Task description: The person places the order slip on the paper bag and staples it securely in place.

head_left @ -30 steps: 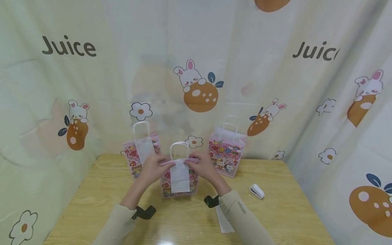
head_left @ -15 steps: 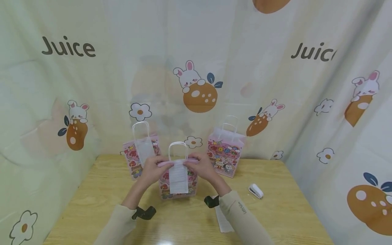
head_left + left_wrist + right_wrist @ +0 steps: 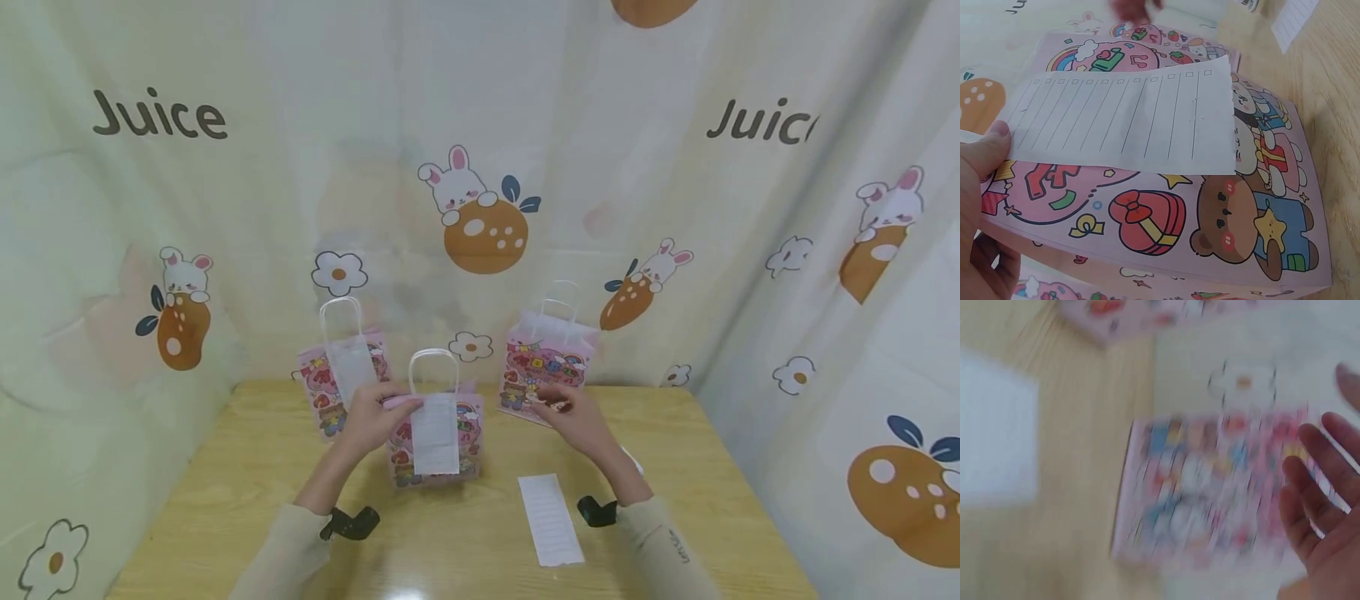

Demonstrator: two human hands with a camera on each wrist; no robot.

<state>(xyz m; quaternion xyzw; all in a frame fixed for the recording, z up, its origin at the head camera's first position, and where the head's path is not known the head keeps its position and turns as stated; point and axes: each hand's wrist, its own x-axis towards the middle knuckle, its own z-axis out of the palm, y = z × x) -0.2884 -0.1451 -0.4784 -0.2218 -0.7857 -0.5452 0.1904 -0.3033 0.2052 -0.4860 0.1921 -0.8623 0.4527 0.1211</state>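
My left hand [image 3: 371, 419] pinches the top left edge of a pink cartoon gift bag [image 3: 471, 433] that stands upright near the middle of the table. A white paper list with checkboxes [image 3: 1129, 119] hangs down the bag's front, its top end at the rim below the white twisted handle [image 3: 435, 354]. The left thumb [image 3: 991, 150] lies at the list's top end. My right hand [image 3: 576, 419] is in the air, in front of another pink gift bag [image 3: 551, 354]. Its fingers [image 3: 1316, 481] are spread, loosely bent and hold nothing.
A third pink bag [image 3: 322, 392] with a paper list [image 3: 354, 367] stands at the back left. A loose paper list [image 3: 551, 521] lies on the table front right. The white stapler [image 3: 632, 460] is mostly hidden behind the right forearm. A printed curtain [image 3: 480, 100] hangs behind the table.
My right hand has let go of the bag's top edge and moved right. It uncovers the loose list and now covers most of the stapler. The left hand keeps its hold.
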